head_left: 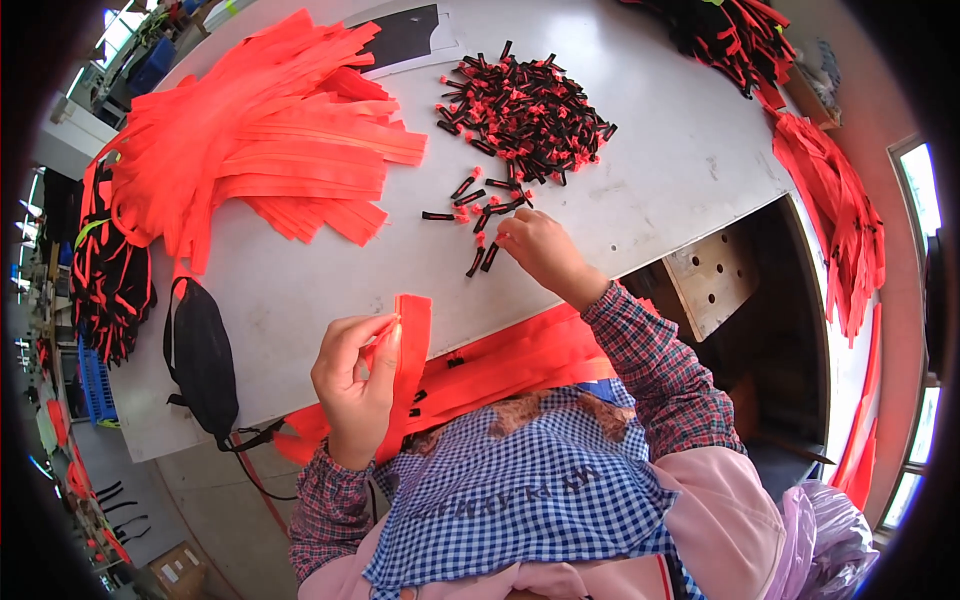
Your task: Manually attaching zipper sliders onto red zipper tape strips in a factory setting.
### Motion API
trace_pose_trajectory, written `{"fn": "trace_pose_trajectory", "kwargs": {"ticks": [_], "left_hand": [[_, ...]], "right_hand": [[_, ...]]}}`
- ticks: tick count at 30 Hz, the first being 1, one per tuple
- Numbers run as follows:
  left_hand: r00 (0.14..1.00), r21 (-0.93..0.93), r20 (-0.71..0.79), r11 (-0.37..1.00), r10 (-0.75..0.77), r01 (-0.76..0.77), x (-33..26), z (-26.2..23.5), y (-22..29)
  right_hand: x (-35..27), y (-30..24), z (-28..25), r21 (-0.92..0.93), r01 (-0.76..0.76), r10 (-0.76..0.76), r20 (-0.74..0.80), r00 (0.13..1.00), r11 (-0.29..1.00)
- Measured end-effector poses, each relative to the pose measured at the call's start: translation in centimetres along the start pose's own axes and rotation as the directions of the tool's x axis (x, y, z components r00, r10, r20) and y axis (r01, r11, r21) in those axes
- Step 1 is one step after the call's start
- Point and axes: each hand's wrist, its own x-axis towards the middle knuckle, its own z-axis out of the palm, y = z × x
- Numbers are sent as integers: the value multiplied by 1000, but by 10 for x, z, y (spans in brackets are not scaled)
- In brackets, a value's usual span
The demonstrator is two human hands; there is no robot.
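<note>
My left hand (357, 385) is closed in a pinch on the upper end of an orange-red zipper strip (412, 345), which hangs toward my lap. Over the table, my right hand (545, 252) has its fingers drawn together beside a few loose zipper sliders (489, 257) with black pull tabs. Whether a slider is between those fingertips is hidden. Beyond it lies a big pile of the same black and orange sliders (535, 115). More orange strips (520, 352) rest across my lap along the table edge, some with black tabs on them.
A large heap of orange strips (270, 140) covers the table's far left. Near the left edge hangs a black pouch (203, 355). A dark sheet (400, 38) lies at the back. Red strips (830, 215) drape on the right, beside an open recess with a perforated wooden board (712, 280).
</note>
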Motion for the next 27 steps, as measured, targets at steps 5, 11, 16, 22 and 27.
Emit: {"fn": "trace_pose_trajectory", "kwargs": {"ticks": [5,11,16,22,27], "left_hand": [[999,-12,-52,1000,-10,9,7,2,4],[1000,-11,-8,1000,4,-4,12,8,6],[999,-18,33,999,30,-30,15,12,17],[995,-69,13,993,97,-96,9,12,22],[989,-29,0,988,149,-149,9,10,19]], "right_hand": [[4,-11,-13,259,-276,232,188,954,926],[-24,-79,-41,836,-226,210,370,905,-500],[-37,-135,-47,953,-173,123,209,970,-249],[-32,-158,-59,902,-21,49,0,999,431],[-31,-159,-61,800,69,-22,-70,997,596]]}}
